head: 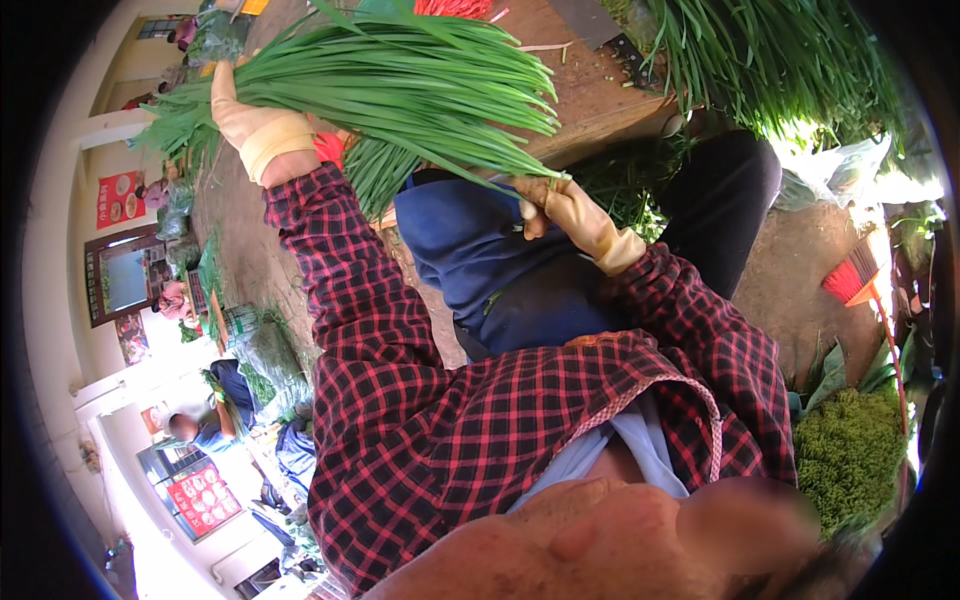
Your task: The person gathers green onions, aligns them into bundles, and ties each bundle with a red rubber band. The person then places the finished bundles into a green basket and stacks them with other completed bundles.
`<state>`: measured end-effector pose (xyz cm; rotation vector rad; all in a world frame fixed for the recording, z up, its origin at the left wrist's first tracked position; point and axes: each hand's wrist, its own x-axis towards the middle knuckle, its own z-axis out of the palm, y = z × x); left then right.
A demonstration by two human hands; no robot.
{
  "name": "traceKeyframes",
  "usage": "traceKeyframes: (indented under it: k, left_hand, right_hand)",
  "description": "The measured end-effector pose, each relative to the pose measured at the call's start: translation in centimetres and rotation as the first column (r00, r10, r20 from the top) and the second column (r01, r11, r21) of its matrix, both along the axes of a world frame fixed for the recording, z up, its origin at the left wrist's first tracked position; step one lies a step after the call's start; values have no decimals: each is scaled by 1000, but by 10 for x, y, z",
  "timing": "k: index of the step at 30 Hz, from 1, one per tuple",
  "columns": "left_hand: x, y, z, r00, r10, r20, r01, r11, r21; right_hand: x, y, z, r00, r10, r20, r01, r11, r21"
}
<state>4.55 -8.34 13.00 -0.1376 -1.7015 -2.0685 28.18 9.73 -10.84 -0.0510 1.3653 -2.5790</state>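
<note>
My left hand [251, 124], in a pale rubber glove, grips a thick bunch of long green leaf vegetable [405, 75], likely garlic chives. The bunch is held out almost level, with its cut ends to the right and the leafy tips drooping beyond my hand. At the lower edge of those cut ends is my right hand [577, 217], also gloved, with its fingers curled in on a few stems. More green leaves [382, 172] show below the bunch, beside my blue-covered lap [487, 255].
A wooden board [600, 116] holds a large knife [600, 30] and red ties [454, 7]. A big heap of leaves [772, 60] rises at upper right, above a plastic bag [832, 176]. Rightward are a red broom [851, 274] and a green pile [847, 457]. A co-worker [214, 424] sits leftward.
</note>
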Motion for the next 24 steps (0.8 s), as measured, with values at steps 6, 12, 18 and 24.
traceKeyframes:
  k: [6,12,18,24]
  left_hand:
    - [3,-18,-4,998,-32,45,21,977,214]
    - [13,-34,-6,990,-90,107,63,970,234]
    - [38,-54,-18,977,-169,129,114,928,354]
    - [65,-115,-37,927,-375,-24,344,820,457]
  right_hand:
    - [16,52,-30,984,-54,171,-142,343,929]
    - [16,56,21,927,-141,-348,346,-38,937]
    - [-19,34,65,797,-44,-602,603,46,796]
    - [27,25,28,740,59,-670,621,320,715]
